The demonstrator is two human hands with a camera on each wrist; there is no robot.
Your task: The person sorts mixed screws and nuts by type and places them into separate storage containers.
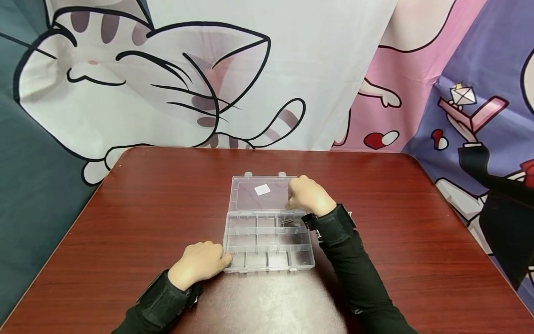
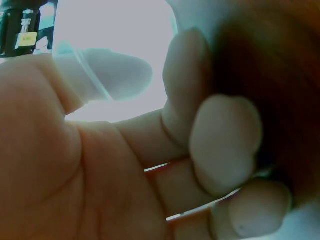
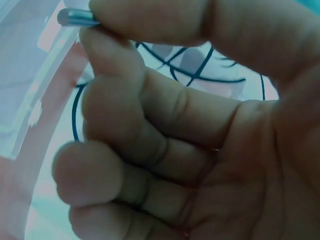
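A clear plastic compartment box (image 1: pixel 269 245) lies on the table with its lid (image 1: pixel 246 197) folded back, away from me. At the box's near left corner, my left hand (image 1: pixel 200 262) holds the edge, thumb against the plastic and fingers curled. In the left wrist view, the thumb (image 2: pixel 120 75) shows through the translucent wall. Over the right side of the lid is my right hand (image 1: pixel 310 197). Its thumb and index finger pinch a small metal pin (image 3: pixel 80 17) with a rounded end, while the other fingers fold inward. Several small metal pieces (image 1: pixel 287 221) lie in a back-row compartment at the right.
The reddish-brown wooden table (image 1: pixel 146 222) extends around the box on all sides. A white label (image 1: pixel 262 189) is stuck on the lid. Behind the table's far edge hangs a cloth (image 1: pixel 317 83) printed with cartoon figures.
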